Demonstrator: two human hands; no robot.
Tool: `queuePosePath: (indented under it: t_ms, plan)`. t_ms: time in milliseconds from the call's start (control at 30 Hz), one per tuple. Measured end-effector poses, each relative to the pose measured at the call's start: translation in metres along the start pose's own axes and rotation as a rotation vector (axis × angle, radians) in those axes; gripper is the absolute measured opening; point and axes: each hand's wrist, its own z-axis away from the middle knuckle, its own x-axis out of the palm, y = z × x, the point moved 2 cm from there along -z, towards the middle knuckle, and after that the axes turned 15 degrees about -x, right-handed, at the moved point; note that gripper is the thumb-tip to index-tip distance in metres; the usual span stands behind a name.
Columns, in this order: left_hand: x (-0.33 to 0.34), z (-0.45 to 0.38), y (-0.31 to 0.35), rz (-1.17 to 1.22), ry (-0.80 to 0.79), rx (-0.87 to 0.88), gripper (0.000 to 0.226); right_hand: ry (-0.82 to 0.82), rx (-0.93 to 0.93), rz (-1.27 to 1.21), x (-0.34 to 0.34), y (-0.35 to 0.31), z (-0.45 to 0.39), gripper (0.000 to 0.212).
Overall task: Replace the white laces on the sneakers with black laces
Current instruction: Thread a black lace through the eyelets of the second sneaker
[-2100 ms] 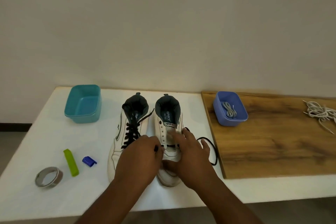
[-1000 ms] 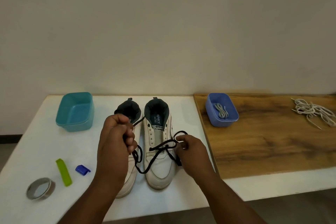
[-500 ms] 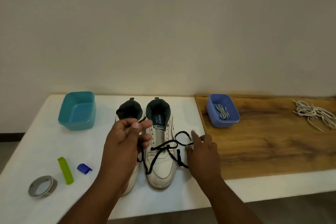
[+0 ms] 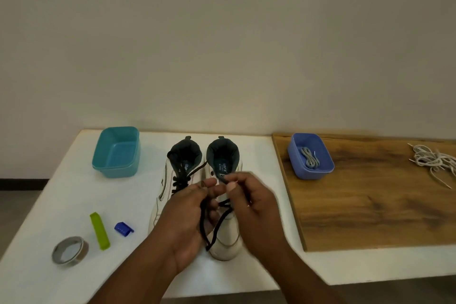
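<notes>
Fingertips of both the left hand (image 4: 187,215) and right hand (image 4: 254,202) pinch the black lace (image 4: 217,227) above the right sneaker (image 4: 228,237).

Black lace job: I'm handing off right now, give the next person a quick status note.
Left hand and right hand both pinch the black lace above the right sneaker.
Left sneaker already carries black lacing.
Right sneaker: lace is through the lower eyelets only; upper eyelets are bare.
Old white laces lie on the wooden board.
Left to do: thread the rest and tie.
</notes>
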Motion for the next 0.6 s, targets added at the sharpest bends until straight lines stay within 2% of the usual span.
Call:
queuePosePath:
  t_ms: [67, 133, 267, 367, 433, 500, 533, 600]
  plan:
    - [0.000, 0.000, -0.002, 0.021, -0.011, -0.011, 0.025, -0.170, -0.130, 0.193, 0.012, 0.002, 0.012, 0.019]
    - [-0.002, 0.000, 0.001, 0.076, -0.019, -0.027, 0.028, -0.265, -0.172, 0.269, 0.016, 0.009, 0.018, 0.014]
    - [-0.006, -0.002, 0.007, 0.241, -0.061, -0.032, 0.032, -0.314, -0.138, 0.284, 0.008, 0.014, 0.016, 0.014]
    - [-0.007, -0.004, 0.006, 0.226, -0.030, 0.021, 0.031, -0.309, -0.139, 0.296, 0.006, 0.015, 0.015, 0.014]
    - [-0.010, -0.006, 0.004, 0.033, 0.105, 0.157, 0.032, -0.215, -0.146, 0.347, 0.006, 0.013, 0.014, 0.017]
    - [-0.011, -0.004, 0.004, -0.401, 0.291, 0.409, 0.030, -0.054, -0.073, 0.322, 0.005, 0.011, 0.009, 0.018]
    - [-0.010, -0.002, 0.004, -0.589, 0.326, 0.551, 0.029, 0.022, -0.009, 0.267, 0.004, 0.012, 0.006, 0.016]
    - [-0.004, 0.004, 0.001, -0.740, 0.274, 0.666, 0.028, 0.096, 0.100, 0.153, 0.003, 0.013, 0.001, 0.020]
